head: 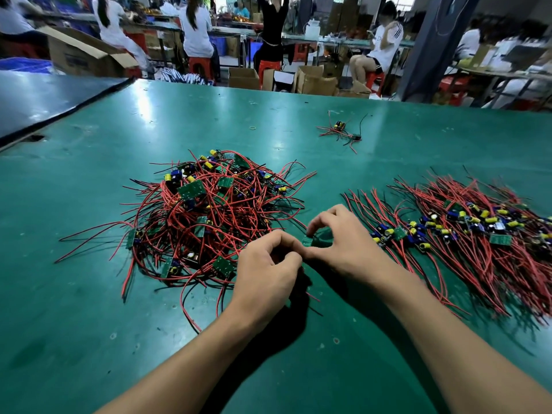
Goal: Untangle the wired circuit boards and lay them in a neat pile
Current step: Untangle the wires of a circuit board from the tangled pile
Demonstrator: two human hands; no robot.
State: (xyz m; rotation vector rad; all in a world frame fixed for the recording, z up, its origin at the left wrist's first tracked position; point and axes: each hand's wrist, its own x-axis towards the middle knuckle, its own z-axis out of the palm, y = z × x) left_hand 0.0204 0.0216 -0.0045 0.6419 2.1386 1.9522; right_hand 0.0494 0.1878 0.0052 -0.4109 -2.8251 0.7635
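Patience looks like the chief need in this step, which seems to be freeing one circuit board (307,241) from its neighbours. The right hand (343,246) pinches that small green board between thumb and curled forefinger, low over the table and just beside the tangled heap (209,216). The left hand (265,273) meets it from nine o'clock with its fingers curled into a ring. Whether they grip the board's wires cannot be told, since the hand itself hides them. A couple of red wire ends (312,295) poke out below that hand at six o'clock.

To do it well, the person would likely steady the board and draw its leads out along their length rather than yank sideways, as loops in the heap could drag other boards along or strain a joint. Straightening the leads before setting it down would help it lie parallel with the rest.

From the hands, the neat pile (466,234) lies at three o'clock, its boards in a band and its wires running toward eleven and five. The heap is at ten o'clock.

The surface is a green mat (89,294), scuffed and glossy under overhead lights. A few stray boards (340,131) lie well apart at twelve o'clock, with a rubber band (253,127) toward eleven. Beyond the far edge, people (195,31) sit on red stools (200,65) at long benches among open cardboard boxes (316,80).
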